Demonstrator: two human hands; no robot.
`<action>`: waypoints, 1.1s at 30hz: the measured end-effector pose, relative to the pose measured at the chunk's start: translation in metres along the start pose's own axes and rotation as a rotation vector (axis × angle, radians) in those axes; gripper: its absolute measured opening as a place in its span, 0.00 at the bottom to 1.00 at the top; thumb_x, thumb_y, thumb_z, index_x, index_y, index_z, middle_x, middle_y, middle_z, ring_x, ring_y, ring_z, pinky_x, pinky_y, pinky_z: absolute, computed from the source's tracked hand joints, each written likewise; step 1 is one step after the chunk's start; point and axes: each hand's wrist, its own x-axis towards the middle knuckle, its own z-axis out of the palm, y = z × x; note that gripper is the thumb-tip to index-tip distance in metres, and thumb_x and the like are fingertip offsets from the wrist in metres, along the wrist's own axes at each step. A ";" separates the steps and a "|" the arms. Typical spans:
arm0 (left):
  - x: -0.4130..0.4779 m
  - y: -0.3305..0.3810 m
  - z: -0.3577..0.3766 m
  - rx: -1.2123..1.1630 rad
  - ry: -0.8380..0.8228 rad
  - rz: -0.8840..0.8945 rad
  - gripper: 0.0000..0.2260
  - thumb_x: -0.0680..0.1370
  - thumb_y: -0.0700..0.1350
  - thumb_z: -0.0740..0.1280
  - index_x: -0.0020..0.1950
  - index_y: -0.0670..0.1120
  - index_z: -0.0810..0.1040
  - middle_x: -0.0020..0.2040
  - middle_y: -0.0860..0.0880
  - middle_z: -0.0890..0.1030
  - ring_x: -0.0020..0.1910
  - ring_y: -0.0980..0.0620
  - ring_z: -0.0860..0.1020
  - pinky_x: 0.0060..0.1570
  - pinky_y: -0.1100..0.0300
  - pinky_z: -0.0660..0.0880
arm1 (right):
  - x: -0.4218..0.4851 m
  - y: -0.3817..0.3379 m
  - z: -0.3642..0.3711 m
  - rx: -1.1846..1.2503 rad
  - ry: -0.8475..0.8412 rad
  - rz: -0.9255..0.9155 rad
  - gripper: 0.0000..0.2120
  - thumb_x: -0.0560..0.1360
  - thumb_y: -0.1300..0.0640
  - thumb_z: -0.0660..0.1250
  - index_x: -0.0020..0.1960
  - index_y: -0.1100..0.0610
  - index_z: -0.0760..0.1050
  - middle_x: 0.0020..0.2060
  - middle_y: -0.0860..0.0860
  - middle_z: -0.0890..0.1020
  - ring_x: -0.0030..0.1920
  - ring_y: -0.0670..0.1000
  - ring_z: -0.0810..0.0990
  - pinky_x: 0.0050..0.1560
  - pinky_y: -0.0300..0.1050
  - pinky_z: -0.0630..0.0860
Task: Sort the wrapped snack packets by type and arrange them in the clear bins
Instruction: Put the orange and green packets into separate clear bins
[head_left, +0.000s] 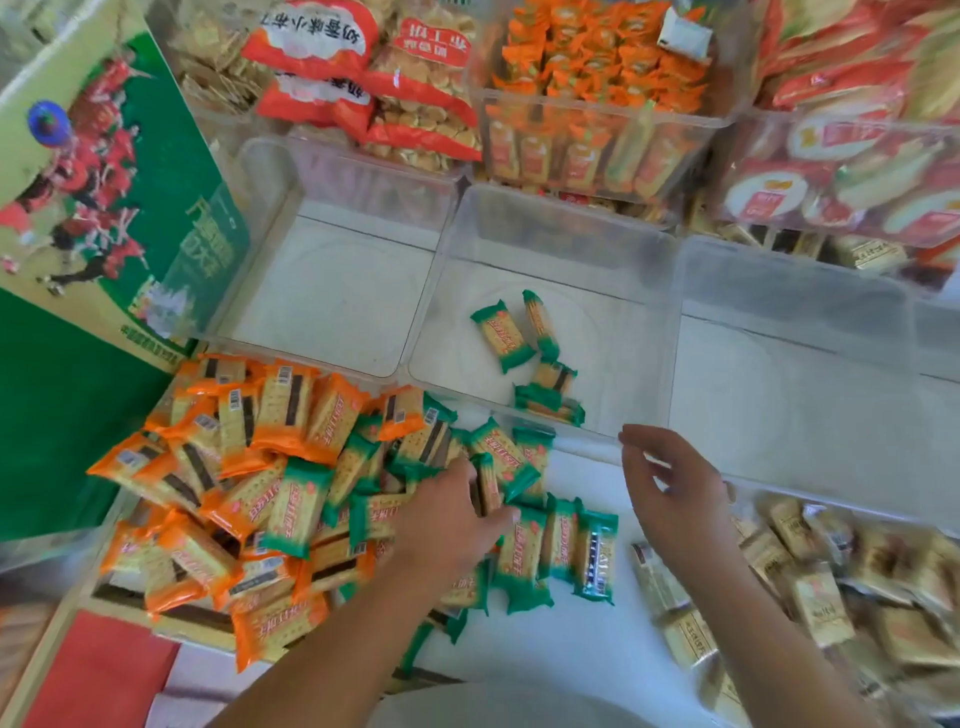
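Note:
A heap of orange-wrapped packets (244, 467) and green-wrapped packets (524, 556) lies on the white surface in front of me. My left hand (447, 525) reaches into the green ones, its fingers curled round a green packet (488, 483). My right hand (670, 488) hovers with fingers spread and holds nothing, just in front of the middle clear bin (561, 228). Several green packets (524, 343) lie inside that bin. The left clear bin (275, 171) and the right clear bin (789, 275) hold nothing.
Beige-wrapped packets (810, 597) are piled at the right. A green printed carton (119, 197) stands at the left. Behind the three bins, other bins hold orange packets (597, 88) and red-and-white snack bags (363, 67).

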 end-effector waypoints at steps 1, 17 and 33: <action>0.001 0.005 0.004 0.060 0.009 -0.014 0.28 0.70 0.71 0.71 0.59 0.54 0.69 0.46 0.56 0.80 0.45 0.53 0.79 0.40 0.56 0.77 | -0.012 0.013 0.001 0.003 0.024 0.031 0.09 0.81 0.55 0.67 0.58 0.44 0.80 0.53 0.37 0.83 0.51 0.36 0.81 0.48 0.31 0.75; -0.055 -0.023 0.009 -0.566 0.014 -0.009 0.13 0.78 0.42 0.73 0.61 0.51 0.80 0.48 0.58 0.86 0.46 0.63 0.83 0.48 0.61 0.82 | -0.023 0.103 0.072 -0.364 -0.112 0.267 0.12 0.77 0.52 0.71 0.53 0.49 0.69 0.52 0.51 0.78 0.44 0.52 0.78 0.37 0.46 0.75; -0.051 -0.004 0.104 -0.403 0.012 -0.205 0.16 0.80 0.52 0.71 0.65 0.51 0.72 0.58 0.52 0.82 0.56 0.49 0.82 0.56 0.53 0.79 | -0.026 0.115 0.063 0.263 -0.250 0.441 0.20 0.81 0.59 0.67 0.72 0.50 0.69 0.55 0.45 0.80 0.51 0.41 0.79 0.40 0.38 0.73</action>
